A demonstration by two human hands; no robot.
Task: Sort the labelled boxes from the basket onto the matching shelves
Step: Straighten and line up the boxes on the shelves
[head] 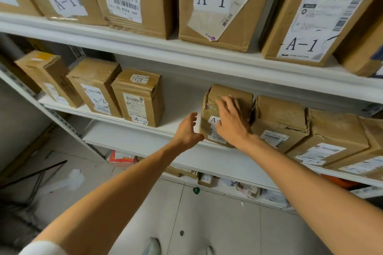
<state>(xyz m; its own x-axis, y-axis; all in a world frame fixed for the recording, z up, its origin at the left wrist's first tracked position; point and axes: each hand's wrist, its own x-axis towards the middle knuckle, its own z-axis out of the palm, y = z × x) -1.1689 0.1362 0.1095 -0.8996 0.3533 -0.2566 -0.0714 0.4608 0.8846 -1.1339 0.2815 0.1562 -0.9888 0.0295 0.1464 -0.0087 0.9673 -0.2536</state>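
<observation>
Grey floor point(207, 223) tiles lie nearest, with two pale shoes point(152, 246) at the bottom edge. Both bare arms reach up to the middle shelf point(182, 105). The left hand point(187, 130) hangs at the shelf's front edge, just left of the box point(230, 92). Its fingers are loose and spread, grasping nothing; whether the thumb touches the box's corner I cannot tell. The right hand point(231, 124) lies flat on the box's front with its fingers point(222, 102) stretched up toward the top edge. They are blurred and cover part of a label that begins "A-". The box stands upright near the shelf's front, its right side against a neighbour point(277, 118). Apart to the left stand A-2 boxes point(138, 97). Above, the top shelf point(186, 56) carries larger A-1 boxes point(217, 6).
</observation>
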